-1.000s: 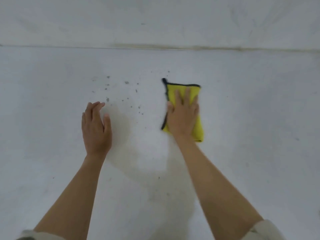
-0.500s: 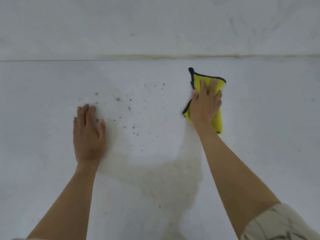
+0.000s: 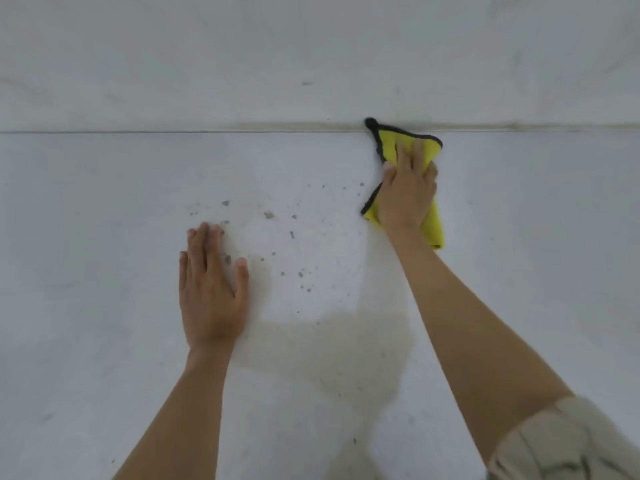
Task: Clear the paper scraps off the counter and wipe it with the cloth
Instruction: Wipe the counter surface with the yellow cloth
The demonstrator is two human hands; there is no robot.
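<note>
Grey surface [image 3: 104, 306] meets the wall seam at upper frame. Your right hand [image 3: 407, 199] pushed the cloth [image 3: 389, 147] up to that seam, grip pressing it flat. Left hand [image 3: 211, 289] open, flat, empty. Specks [image 3: 268, 215] at centre missed; sweep left next.

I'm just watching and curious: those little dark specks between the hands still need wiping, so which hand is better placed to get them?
The right hand, probably. It presses the yellow cloth against the counter, beside the specks. The left hand lies flat and bare, holding nothing to wipe with.
</note>
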